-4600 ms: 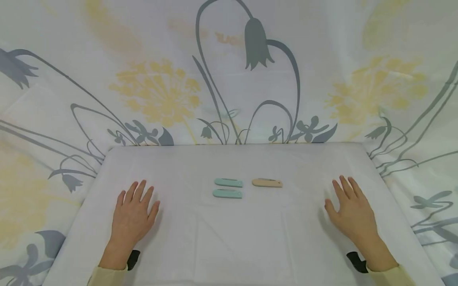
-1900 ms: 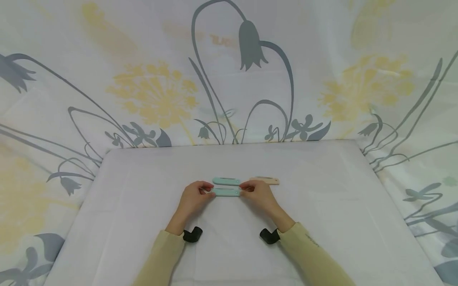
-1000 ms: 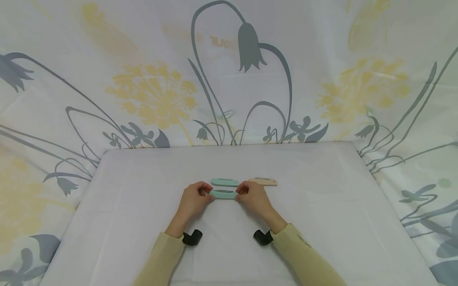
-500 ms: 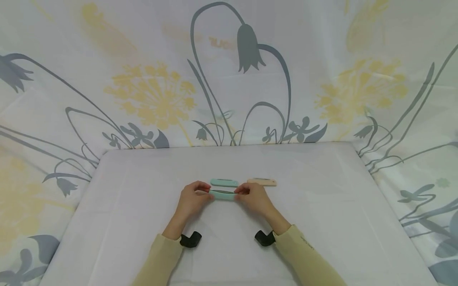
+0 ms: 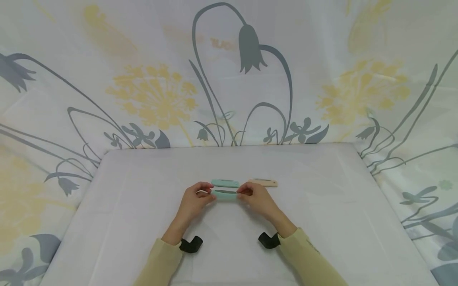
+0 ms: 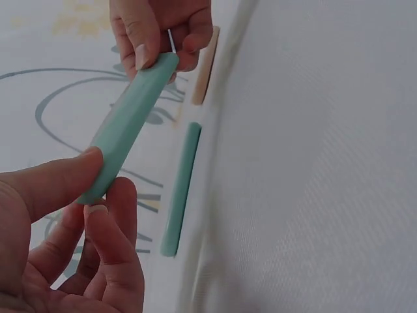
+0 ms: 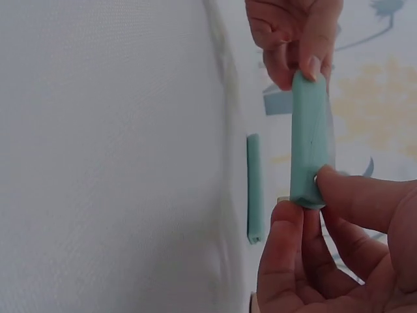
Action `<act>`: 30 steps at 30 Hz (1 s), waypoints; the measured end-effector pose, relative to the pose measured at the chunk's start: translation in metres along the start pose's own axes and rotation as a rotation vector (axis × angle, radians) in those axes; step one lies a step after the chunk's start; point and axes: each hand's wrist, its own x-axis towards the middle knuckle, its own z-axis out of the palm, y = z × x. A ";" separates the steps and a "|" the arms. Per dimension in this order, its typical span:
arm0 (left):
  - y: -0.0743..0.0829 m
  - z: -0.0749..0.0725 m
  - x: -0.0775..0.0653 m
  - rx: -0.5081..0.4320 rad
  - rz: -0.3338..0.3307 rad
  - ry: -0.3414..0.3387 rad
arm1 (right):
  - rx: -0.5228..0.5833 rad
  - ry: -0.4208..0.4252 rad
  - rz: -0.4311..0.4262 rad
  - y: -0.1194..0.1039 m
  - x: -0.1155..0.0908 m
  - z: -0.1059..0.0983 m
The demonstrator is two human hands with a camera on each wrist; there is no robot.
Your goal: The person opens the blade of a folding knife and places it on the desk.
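Between both hands, a mint-green folding knife (image 5: pixel 225 196) is held crosswise near the middle of the table. My left hand (image 5: pixel 192 201) pinches its left end between thumb and fingers. The right end is pinched by my right hand (image 5: pixel 260 201). A grey strip of blade shows along the knife's far edge; how far it stands out of the handle I cannot tell. In the left wrist view the green handle (image 6: pixel 133 124) appears raised off the cloth. Just beyond lies a second mint-green folding knife (image 5: pixel 224 183), and a beige folding knife (image 5: pixel 267 183) sits partly behind my right hand.
A white cloth covers the table (image 5: pixel 315 222). Its far edge meets a flower-patterned curtain (image 5: pixel 229 79), which also borders the left and right sides. A black wrist camera (image 5: pixel 191 244) is on the left wrist, another black camera (image 5: pixel 269 240) on the right.
Both hands came from the table's sides to the middle and took hold of the nearer green knife. It has since been lifted and tilted a little. The other two knives stayed put.
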 end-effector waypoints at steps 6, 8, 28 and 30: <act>0.000 0.005 -0.003 -0.039 0.008 -0.062 | 0.008 0.002 -0.036 -0.002 -0.006 -0.007; 0.000 0.007 -0.004 -0.067 0.011 -0.077 | 0.012 0.004 -0.041 -0.002 -0.008 -0.009; 0.009 0.020 -0.014 -0.148 0.018 -0.165 | 0.031 -0.058 -0.196 -0.007 -0.023 -0.009; 0.010 0.022 -0.015 -0.149 0.023 -0.175 | 0.039 -0.059 -0.194 -0.007 -0.023 -0.007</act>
